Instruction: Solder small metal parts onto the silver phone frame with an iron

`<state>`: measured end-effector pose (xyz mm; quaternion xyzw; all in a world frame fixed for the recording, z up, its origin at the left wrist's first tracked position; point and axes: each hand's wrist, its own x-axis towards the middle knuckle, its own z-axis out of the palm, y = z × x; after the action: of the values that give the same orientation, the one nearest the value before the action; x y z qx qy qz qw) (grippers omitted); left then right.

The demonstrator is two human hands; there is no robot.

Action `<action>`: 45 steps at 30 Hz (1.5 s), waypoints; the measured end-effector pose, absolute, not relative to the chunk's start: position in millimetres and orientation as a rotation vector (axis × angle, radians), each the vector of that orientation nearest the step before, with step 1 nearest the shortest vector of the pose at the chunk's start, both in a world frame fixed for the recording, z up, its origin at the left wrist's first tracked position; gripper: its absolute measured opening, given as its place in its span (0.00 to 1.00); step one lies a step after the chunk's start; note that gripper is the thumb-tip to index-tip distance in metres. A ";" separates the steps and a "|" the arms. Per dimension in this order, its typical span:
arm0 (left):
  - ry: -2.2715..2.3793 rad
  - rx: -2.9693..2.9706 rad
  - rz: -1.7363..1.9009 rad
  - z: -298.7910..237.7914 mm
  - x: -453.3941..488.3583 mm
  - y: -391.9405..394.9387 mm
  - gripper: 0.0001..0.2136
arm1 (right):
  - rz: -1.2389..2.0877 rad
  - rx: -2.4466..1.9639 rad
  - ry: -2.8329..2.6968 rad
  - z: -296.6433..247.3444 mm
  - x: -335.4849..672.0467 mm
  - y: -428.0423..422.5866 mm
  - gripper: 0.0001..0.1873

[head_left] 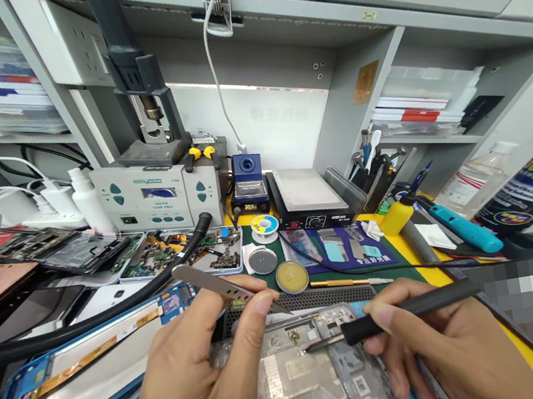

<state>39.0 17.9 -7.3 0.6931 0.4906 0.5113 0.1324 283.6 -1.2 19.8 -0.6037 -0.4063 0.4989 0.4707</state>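
Note:
An opened phone (318, 370) lies face down in front of me, its metal shields and boards bare. My left hand (207, 371) is closed on silver tweezers (224, 287), whose tip points toward the phone's top edge. My right hand (446, 346) is closed round a black soldering iron (406, 312); its tip rests on the phone's upper middle. A black cable runs from the iron off to the right.
A blue disassembled phone (72, 378) lies at left under a thick black hose (111, 305). Behind stand a hot-air station (157, 196), a blue soldering station (250, 188), a hot plate (309, 196), a flux tin (292, 276), a solder spool (265, 227) and a tray of boards (179, 254). Tools and bottles crowd the right.

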 end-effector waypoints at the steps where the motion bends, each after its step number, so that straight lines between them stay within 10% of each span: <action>1: 1.422 2.007 1.489 -7.5 39.1 17.6 0.07 | 1.221 -1.479 -0.994 19.8 283.5 -1.2 0.27; 45: 1.396 1.933 1.499 -3.3 41.8 13.8 0.06 | 1.178 -1.559 -1.109 17.5 287.1 -1.2 0.25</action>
<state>41.8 13.8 -3.3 0.6774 0.4891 0.5252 0.1618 287.1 -1.2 17.5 -0.6256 -0.4449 0.4727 0.4327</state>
